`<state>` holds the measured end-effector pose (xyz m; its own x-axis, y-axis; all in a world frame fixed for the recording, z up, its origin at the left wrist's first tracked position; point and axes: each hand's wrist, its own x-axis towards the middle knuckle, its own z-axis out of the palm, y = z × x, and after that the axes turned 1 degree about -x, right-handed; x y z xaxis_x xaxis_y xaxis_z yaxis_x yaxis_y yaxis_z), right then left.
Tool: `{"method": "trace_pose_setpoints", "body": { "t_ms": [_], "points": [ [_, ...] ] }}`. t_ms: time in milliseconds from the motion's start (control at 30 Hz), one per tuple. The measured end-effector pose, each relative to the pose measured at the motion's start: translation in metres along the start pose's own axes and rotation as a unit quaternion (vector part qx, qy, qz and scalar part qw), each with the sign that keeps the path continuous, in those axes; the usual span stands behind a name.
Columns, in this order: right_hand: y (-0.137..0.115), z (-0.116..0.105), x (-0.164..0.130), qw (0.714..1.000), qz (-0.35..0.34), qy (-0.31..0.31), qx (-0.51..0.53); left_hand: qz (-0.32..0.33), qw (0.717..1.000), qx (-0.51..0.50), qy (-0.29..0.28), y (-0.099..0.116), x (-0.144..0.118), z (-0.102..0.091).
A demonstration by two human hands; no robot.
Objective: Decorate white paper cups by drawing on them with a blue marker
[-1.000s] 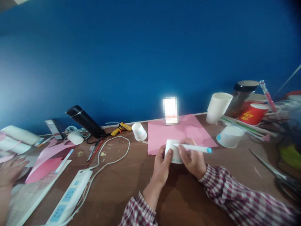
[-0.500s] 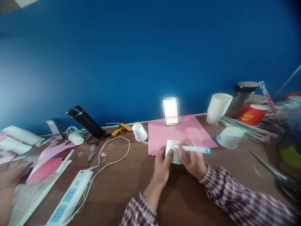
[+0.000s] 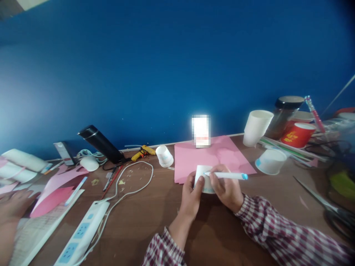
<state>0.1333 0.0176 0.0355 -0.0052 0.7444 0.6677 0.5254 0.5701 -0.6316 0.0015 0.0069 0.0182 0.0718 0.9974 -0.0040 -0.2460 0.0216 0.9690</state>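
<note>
My left hand (image 3: 193, 190) is closed round a white paper cup (image 3: 205, 184), its thumb across the cup's side. A blue zigzag pattern runs along the cup's lower edge. A white marker pen (image 3: 229, 176) with a light blue end is pinched in my right hand (image 3: 226, 184), its tip touching the cup's side. A small blue mark shows at the tip. Both hands are just above the table, by the near edge of the pink paper sheets (image 3: 191, 157). The cup's far side is hidden.
A small white cup (image 3: 164, 156) and yellow glue gun (image 3: 143, 152) lie left of the paper. At left are a power strip (image 3: 81, 232) and another person's hand (image 3: 16, 207). At right stand stacked cups (image 3: 256, 127), a blue-marked cup (image 3: 271, 162) and scissors (image 3: 318, 201).
A small blue mark now shows at the pen tip on the cup's side. Both hands keep nearly the same place.
</note>
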Motion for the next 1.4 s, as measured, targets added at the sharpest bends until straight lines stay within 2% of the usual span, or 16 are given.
{"method": "trace_pose_setpoints", "body": {
  "t_ms": [967,1400],
  "points": [
    [0.0048,0.0012,-0.0002,1.0,-0.005,0.029,-0.003,0.007,1.0,-0.003,0.004,-0.0025,-0.0002,0.0014],
    [0.0032,-0.0006,0.002,0.998,0.026,0.049,-0.013,0.008,1.0,-0.001,0.01,-0.005,0.001,0.0004]
  ]
}}
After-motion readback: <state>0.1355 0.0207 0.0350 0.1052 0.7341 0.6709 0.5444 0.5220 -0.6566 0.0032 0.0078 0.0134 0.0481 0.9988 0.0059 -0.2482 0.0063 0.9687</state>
